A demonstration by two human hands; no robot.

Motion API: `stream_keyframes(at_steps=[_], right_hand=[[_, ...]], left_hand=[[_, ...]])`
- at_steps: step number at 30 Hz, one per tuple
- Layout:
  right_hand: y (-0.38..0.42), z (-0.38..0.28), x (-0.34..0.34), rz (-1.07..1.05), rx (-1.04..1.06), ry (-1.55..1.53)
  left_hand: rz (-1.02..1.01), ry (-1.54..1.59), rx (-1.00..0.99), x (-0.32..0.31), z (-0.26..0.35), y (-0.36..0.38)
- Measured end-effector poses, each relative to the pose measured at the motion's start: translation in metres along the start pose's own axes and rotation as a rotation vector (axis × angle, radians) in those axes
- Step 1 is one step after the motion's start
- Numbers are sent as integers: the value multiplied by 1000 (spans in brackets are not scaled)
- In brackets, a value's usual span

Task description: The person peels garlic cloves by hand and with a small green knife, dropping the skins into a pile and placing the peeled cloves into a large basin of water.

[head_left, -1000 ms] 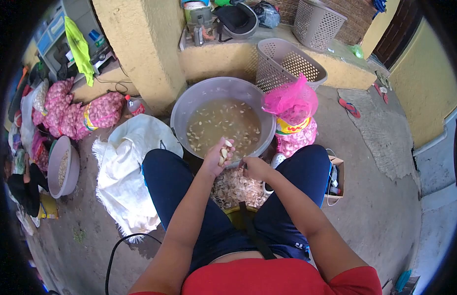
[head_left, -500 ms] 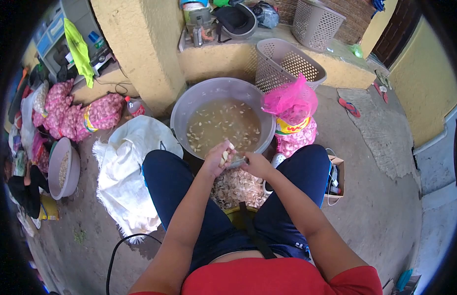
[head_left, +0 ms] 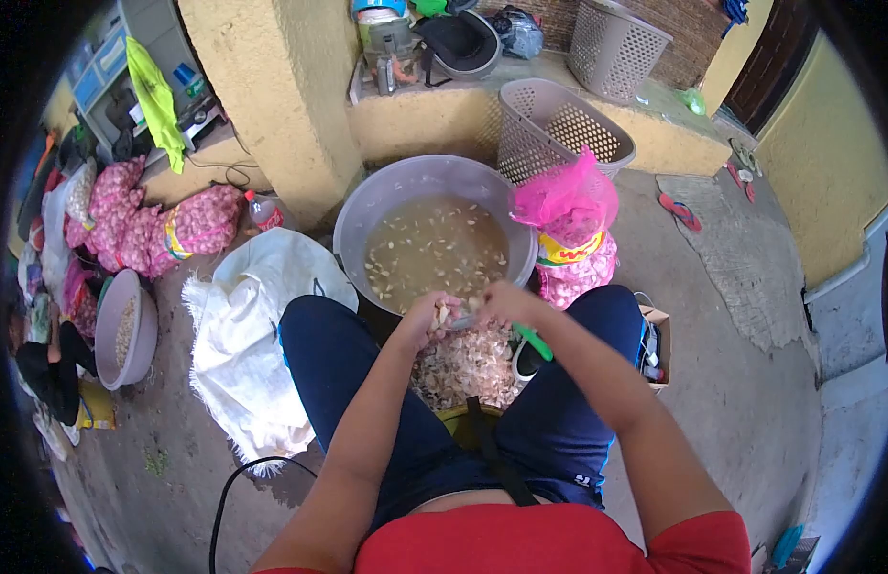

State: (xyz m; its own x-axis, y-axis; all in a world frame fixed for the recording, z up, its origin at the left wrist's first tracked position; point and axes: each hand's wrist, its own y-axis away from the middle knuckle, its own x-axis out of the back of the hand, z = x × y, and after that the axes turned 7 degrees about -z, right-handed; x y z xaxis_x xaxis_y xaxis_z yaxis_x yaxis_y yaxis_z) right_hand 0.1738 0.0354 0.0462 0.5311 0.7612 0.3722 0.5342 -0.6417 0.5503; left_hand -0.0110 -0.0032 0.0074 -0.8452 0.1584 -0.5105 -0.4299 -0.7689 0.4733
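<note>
My left hand is closed round several pale garlic cloves at the near rim of a big grey basin. Inside the basin, cloves float in cloudy water. Close on the right, my right hand has its fingers wrapped round a tool whose green handle sticks out below the palm. A greyish part between the hands is too blurred to make out. Beneath both hands lies a heap of papery peelings, between my knees.
A white sack lies left of my knee. Pink net bags of garlic and a second basin stand farther left. Another pink net bag, a perforated basket and an open box are on the right.
My right hand has lifted slightly and turned, and the green handle now shows. My left hand has moved slightly down, still holding cloves.
</note>
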Motion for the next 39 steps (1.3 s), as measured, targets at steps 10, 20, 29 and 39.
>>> stream_keyframes(at_steps=[10,20,29,39], right_hand=[[16,-39,171,803,315,-520],[18,-26,-3,335,510,326],[26,-18,-31,421,558,220],[21,-9,-27,436,476,20]], left_hand=[[-186,146,-66,-8,7,5],[-259,230,-39,-17,11,13],[-187,75,9,-27,5,18],[-261,198,61,-19,-3,8]])
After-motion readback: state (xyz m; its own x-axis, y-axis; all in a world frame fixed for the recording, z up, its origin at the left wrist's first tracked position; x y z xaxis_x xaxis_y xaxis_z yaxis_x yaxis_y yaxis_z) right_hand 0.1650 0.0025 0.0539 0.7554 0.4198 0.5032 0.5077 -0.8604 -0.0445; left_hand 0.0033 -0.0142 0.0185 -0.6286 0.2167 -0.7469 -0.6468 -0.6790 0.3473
